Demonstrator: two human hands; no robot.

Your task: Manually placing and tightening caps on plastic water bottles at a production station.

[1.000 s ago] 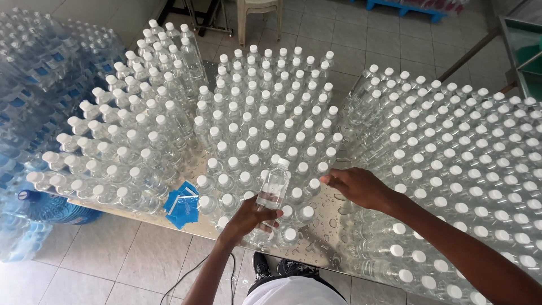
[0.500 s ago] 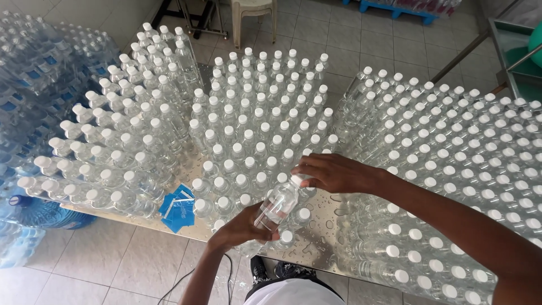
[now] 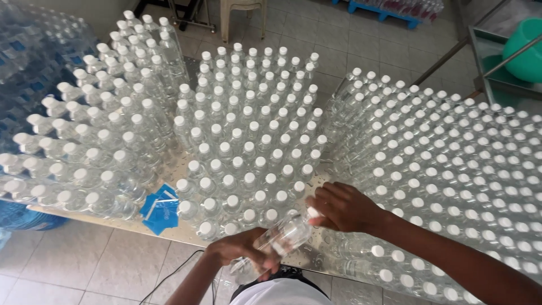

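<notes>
A clear plastic bottle point(image 3: 279, 240) with a white cap lies tilted almost flat between my hands, over the near edge of the metal table point(image 3: 183, 232). My left hand point(image 3: 243, 251) grips its lower body from underneath. My right hand point(image 3: 344, 208) closes around its capped end. Directly beyond the hands stands a block of several upright capped bottles point(image 3: 248, 141).
More capped bottles fill the table at left point(image 3: 96, 130) and right point(image 3: 451, 164). A stack of blue labels point(image 3: 160, 208) lies near the front edge. Wrapped bottle packs point(image 3: 28, 62) are piled at far left. A green tub point(image 3: 525, 48) sits at top right. A black cable point(image 3: 169, 277) runs over the tiled floor.
The bottle has tipped from upright to nearly flat and come lower, toward me. My right hand has slid down to its capped end.
</notes>
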